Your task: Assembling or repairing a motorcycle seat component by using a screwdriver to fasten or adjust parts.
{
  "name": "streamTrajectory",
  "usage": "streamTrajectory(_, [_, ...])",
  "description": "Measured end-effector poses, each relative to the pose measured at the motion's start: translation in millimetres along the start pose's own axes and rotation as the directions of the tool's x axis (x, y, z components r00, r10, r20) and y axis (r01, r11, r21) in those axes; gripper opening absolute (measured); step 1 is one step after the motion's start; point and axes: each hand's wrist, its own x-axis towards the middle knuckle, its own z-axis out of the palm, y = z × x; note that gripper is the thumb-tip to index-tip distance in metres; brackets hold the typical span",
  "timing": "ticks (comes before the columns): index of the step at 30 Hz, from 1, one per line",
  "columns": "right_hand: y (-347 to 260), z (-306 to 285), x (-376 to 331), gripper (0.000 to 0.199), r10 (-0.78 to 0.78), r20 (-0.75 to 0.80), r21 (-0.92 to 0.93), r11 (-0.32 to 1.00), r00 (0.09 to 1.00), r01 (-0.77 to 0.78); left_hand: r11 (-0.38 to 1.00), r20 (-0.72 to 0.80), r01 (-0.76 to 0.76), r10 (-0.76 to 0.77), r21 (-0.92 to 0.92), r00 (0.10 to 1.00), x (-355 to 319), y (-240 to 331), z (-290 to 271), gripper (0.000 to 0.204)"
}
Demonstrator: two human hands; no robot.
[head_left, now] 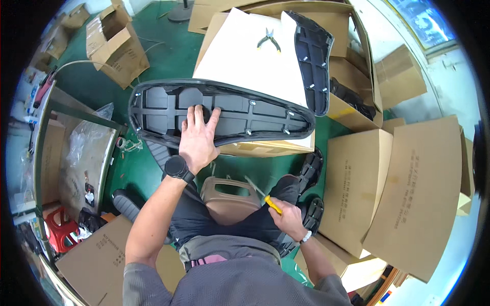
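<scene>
A long black seat (232,113) lies upside down across a white-covered box, its ribbed plastic underside facing up with several metal studs along the rim. My left hand (198,138), wearing a dark watch on the wrist, rests on the left half of that underside with fingers stretched out, gripping nothing. Below the seat, near my right thigh, my right hand (289,218) is closed round the yellow handle of a screwdriver (273,205). Its thin shaft points up and left, apart from the seat. Pliers (269,41) with black and yellow handles lie on the white sheet (245,61).
A second black seat shell (312,64) leans at the box's right side. An open carton (357,104) holding black parts stands behind it. Large cartons (357,188) stack at the right. A brown plastic stool (229,201) is between my legs; a metal-framed table (87,153) stands left.
</scene>
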Motion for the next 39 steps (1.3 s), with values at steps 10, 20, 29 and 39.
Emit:
streamTrajectory(10, [-29,-85,26,0.036,0.061,-0.371,-0.014,0.997,0.927,-0.071,1.000,-0.026,-0.012,0.012,0.029,1.000,0,-1,-5,0.092])
streamTrajectory(20, [-58,-84,49,0.039,-0.136,-0.148,-0.066,0.990,0.980,0.127,1.000,0.017,0.000,0.000,0.005,1.000,1,-1,-3,0.101])
streamTrajectory(29, [-78,-100,90,0.033,-0.212,0.047,-0.228,0.949,0.976,0.217,1.000,-0.055,0.011,-0.012,-0.026,0.998,-14,6,6,0.105])
streamTrajectory(39, [-119,-158,166,0.029,-0.247,0.379,-0.376,0.840,0.892,0.392,1.000,-0.095,0.001,-0.004,-0.031,0.995,-18,3,18,0.102])
